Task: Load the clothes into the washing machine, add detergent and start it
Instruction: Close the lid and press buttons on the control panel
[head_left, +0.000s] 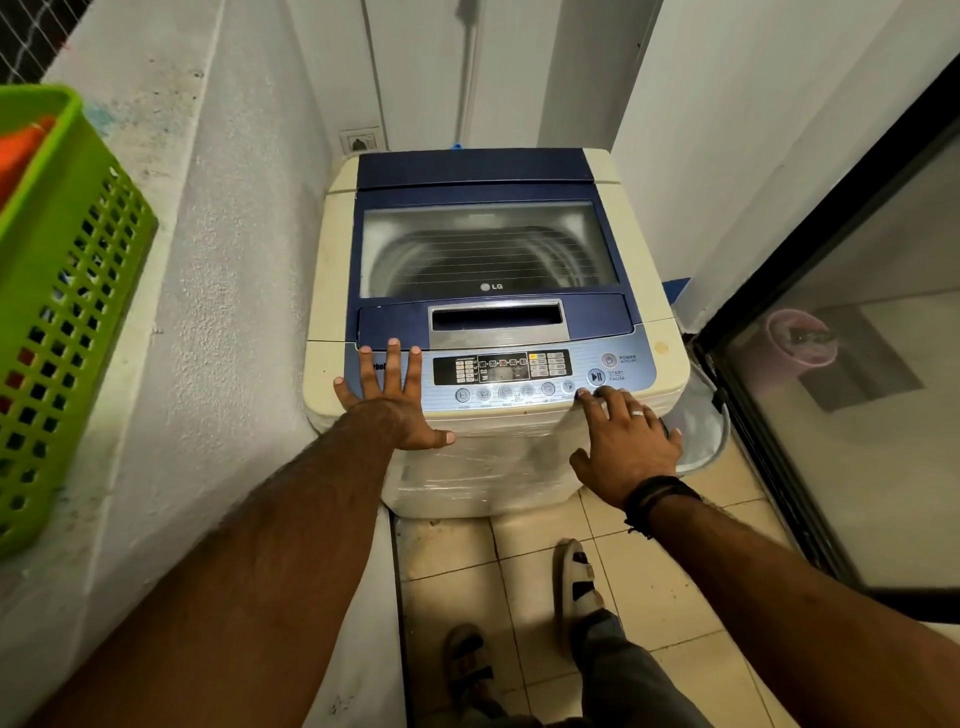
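The left hand (390, 402) lies flat on the near left of the washer's (493, 291) control panel (501, 376), fingers straight and spread. The right hand (626, 441) rests at the panel's near right edge, fingers loosely apart, fingertips just near the start button (596, 376). The washer's lid (485, 249) is closed. A green basket (62, 312) sits far left on a ledge.

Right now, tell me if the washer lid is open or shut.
Shut. The blue lid lies flat on the washing machine, the drum showing only through its window.
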